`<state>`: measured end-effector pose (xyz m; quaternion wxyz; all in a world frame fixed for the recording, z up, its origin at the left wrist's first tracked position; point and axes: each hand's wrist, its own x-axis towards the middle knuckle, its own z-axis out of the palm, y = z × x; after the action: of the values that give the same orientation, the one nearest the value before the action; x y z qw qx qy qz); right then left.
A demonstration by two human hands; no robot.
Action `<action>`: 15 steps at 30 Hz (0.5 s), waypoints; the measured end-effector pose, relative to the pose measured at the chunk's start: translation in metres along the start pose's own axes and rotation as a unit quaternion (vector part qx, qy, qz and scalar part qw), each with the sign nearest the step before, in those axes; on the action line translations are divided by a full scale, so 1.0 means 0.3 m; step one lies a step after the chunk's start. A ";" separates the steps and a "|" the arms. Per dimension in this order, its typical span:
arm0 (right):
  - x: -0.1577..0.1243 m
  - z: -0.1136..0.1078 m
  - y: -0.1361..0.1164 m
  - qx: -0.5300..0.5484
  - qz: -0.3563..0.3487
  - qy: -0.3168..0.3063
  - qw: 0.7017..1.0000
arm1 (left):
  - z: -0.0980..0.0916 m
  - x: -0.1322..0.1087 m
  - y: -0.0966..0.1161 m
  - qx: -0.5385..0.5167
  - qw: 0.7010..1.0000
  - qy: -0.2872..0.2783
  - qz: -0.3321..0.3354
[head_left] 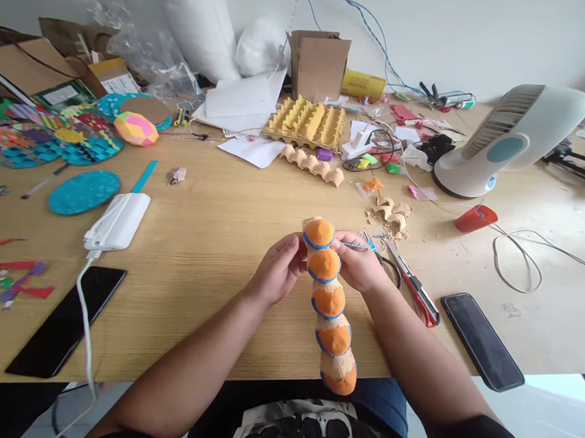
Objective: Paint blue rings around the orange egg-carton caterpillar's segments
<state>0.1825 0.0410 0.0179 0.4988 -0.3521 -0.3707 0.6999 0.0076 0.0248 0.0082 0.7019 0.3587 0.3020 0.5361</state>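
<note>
An egg carton strip [331,303] points lengthwise away from me, its row of bumps capped in orange clay with thin blue edging. At the far end, my left hand [280,268] grips its left side, fingers partly hidden behind it. My right hand [359,261] is closed at the right side of the same end, thumb and finger pinched by the first bumps. A thin blue strand [353,245] pokes out from that pinch. The near end of the strip hangs past the table edge, above my lap.
Right of my right hand lie scissors [392,271], a red utility knife [417,289] and a phone [482,339]. Carton scraps [392,213], a red cup [475,217] and a white fan [504,137] stand beyond. A power bank [118,221] and a black tablet-like slab [64,325] lie left.
</note>
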 end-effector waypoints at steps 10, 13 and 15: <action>0.005 -0.007 0.012 -0.031 -0.028 0.013 0.999 | -0.003 0.004 0.004 -0.035 0.997 -0.020 -0.060; 0.004 -0.016 0.012 -0.070 -0.041 0.006 0.997 | 0.001 0.006 0.007 -0.032 0.997 -0.011 -0.068; 0.002 -0.022 -0.006 -0.127 -0.065 -0.013 0.990 | 0.002 0.006 0.012 -0.033 0.997 -0.006 -0.070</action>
<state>0.1889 0.0432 0.0163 0.4899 -0.3784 -0.4849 0.6178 0.0068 0.0271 0.0114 0.7513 0.3160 0.3043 0.4931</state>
